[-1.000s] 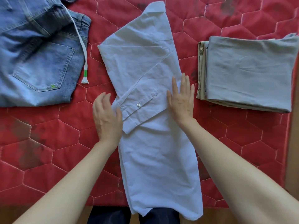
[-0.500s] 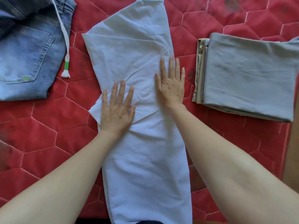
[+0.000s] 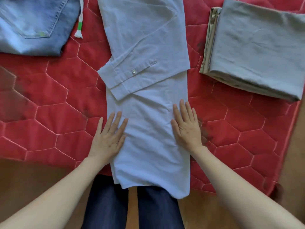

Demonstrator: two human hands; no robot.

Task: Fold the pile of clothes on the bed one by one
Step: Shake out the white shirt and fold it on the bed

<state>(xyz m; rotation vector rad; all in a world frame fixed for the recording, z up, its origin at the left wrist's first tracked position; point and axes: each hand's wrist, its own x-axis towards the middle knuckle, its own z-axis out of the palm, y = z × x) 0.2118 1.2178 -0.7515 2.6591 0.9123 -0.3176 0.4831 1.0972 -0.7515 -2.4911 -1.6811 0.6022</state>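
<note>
- The blue jeans [image 3: 34,25] are lying at the far left corner of the red quilt [image 3: 49,100], back pocket facing up. This part looks a bit blurry.
- A white cord [image 3: 79,23] with a green band is hanging down just beside the jeans, and its knotted end is resting on the quilt.
- The left hand [image 3: 107,138] is lying flat with its fingers straight and a little spread. It is pressing on the left edge of the white shirt [image 3: 148,113], and part of the palm is sitting on the quilt.
- The white shirt is lying in a long, narrow strip down the middle of the quilt. Its bottom end is hanging over the near edge, over the person's dark blue trouser legs [image 3: 132,210].
- One sleeve is folded across the shirt at a slant. Its cuff [image 3: 122,78] is sticking out a little past the shirt's left edge, and a small button [image 3: 133,71] is showing on it.
- The right hand [image 3: 186,128] is lying flat too, fingers straight and close together. It is pressing on the shirt's right edge, across from the left hand.
- A folded grey cloth [image 3: 257,45] is sitting near the far right corner of the quilt. It is on top of a folded tan piece [image 3: 208,42], whose edges are peeking out on the left. I cannot tell what kind of clothes these are.
</note>
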